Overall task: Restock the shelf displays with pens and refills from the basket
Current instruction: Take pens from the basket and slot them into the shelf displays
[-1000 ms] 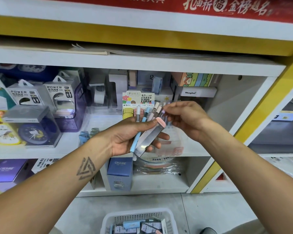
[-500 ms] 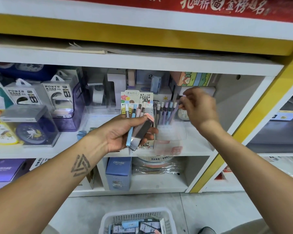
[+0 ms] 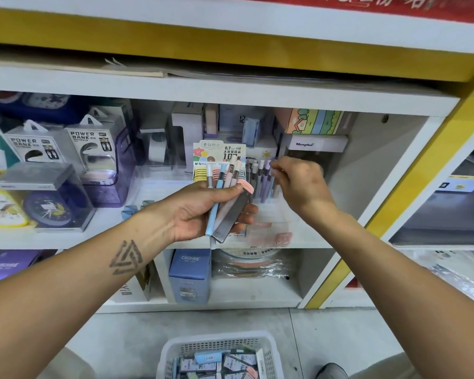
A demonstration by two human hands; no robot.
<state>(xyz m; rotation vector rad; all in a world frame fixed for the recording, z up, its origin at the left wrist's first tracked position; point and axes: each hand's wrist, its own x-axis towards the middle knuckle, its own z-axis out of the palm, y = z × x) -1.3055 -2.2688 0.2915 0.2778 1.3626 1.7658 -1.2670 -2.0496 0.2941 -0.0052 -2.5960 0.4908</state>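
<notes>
Your left hand [image 3: 203, 212] grips a fan of pens [image 3: 222, 184] and a flat grey refill case [image 3: 234, 212] before the shelf [image 3: 312, 243]; your right hand [image 3: 298, 184] pinches at the pen tops standing in the clear display holder [image 3: 274, 214]; the white basket [image 3: 175, 348] of stock sits on the floor below.

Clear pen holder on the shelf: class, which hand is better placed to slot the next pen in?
Probably right: the right hand is already at the clear pen holder, while the left hand grips the pastel pens.
</notes>
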